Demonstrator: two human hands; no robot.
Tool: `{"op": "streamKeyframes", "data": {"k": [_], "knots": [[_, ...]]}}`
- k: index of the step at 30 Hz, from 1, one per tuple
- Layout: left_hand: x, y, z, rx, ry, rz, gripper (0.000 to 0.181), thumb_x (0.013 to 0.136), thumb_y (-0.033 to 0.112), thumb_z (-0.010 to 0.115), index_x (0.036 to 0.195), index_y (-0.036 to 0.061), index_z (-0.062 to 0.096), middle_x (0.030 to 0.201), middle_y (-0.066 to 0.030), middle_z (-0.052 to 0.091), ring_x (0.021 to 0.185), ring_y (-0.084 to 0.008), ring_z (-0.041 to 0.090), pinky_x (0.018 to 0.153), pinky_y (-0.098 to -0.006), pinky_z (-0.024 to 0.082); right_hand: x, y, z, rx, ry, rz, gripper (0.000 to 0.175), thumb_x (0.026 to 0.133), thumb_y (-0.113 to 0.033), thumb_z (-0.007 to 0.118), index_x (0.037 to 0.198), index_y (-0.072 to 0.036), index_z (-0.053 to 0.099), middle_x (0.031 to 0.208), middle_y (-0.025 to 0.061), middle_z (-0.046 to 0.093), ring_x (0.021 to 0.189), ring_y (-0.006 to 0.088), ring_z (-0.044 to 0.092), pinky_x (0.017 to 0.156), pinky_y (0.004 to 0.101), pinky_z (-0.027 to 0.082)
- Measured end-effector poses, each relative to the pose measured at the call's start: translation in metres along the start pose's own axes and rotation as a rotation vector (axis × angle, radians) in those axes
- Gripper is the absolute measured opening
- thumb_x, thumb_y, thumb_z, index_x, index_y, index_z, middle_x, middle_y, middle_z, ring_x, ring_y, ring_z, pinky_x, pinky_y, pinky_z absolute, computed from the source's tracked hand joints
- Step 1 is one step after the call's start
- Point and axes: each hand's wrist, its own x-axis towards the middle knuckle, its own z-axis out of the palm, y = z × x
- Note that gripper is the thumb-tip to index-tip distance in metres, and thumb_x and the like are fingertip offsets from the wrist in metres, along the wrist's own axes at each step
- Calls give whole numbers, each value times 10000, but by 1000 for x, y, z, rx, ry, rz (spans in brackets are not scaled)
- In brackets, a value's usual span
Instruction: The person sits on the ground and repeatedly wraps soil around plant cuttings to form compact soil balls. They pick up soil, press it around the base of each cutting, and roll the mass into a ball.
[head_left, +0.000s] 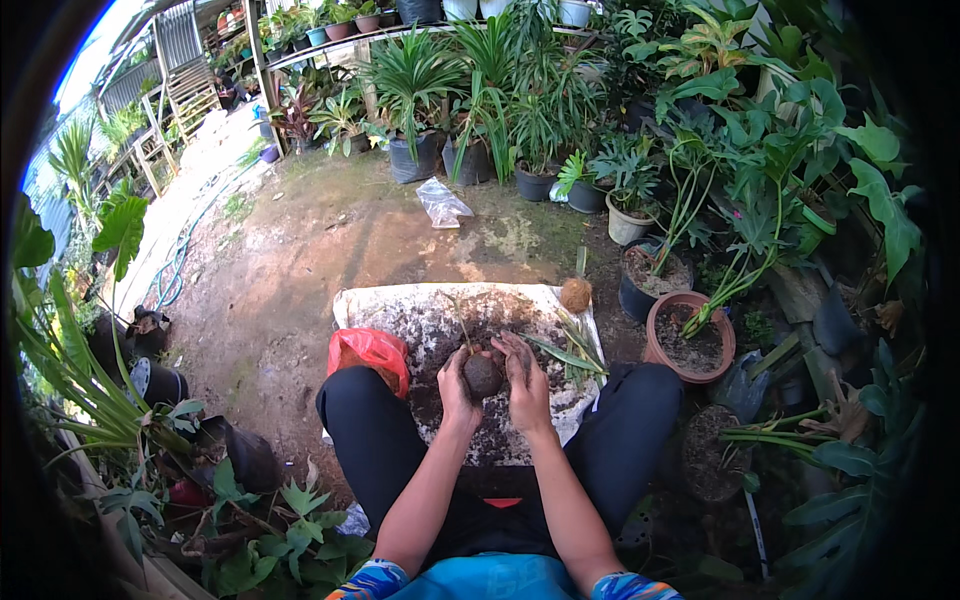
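A dark, rounded ball of soil (482, 376) with a thin stem rising from its top sits between my hands. My left hand (456, 386) cups its left side, with soil on the fingers. Curved along the ball's right side is my right hand (525, 382), its palm and fingers dirty; whether it presses on the ball is hard to tell. Beneath them lies a white sheet (435, 300) strewn with dark soil. A red plastic bag (367, 345) holding brown material stands at the sheet's left. Cut long green leaves (574, 352) and a brown fibrous ball (576, 295) lie at the right.
A terracotta-coloured pot (729, 352) and a black pot (637, 300) with plants stand close on the right. Beyond the sheet, a clear plastic bag (444, 204) lies on the ground. A hose (174, 262) runs along the left, above a tipped black pot (159, 384).
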Motion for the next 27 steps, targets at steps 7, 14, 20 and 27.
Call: {"op": "streamKeyframes", "data": {"k": [7,14,20,27], "knots": [[-16,-10,-5,-151,-110,-279,468,1007,506,394,1119,101,599,1030,-91,653,988,-217,630,905,-393,510,-8,2,6,-530,-71,-502,179,859,-171,593,913,-50,713,1002,144,688,1107,303,596,1022,428,362],[-5,-20,-15,-54,-39,-198,474,1005,523,406,1064,98,610,979,-62,645,904,-189,616,859,-364,504,-8,14,17,-473,62,-432,181,851,-129,574,784,-15,696,821,107,709,832,256,686,892,378,417],[-22,11,7,-114,-77,-309,453,979,512,465,1099,105,623,996,-54,665,971,-220,655,879,-400,531,-4,-7,3,9,-123,-181,377,957,-250,444,1155,2,643,1158,170,662,1171,357,575,1054,441,366],[-14,1,-2,-230,-51,-327,426,999,495,447,1017,112,633,922,-48,664,846,-194,656,775,-358,551,-3,3,11,-263,-61,-424,245,890,-145,543,999,36,666,1028,196,676,1047,371,638,939,428,487]]}}
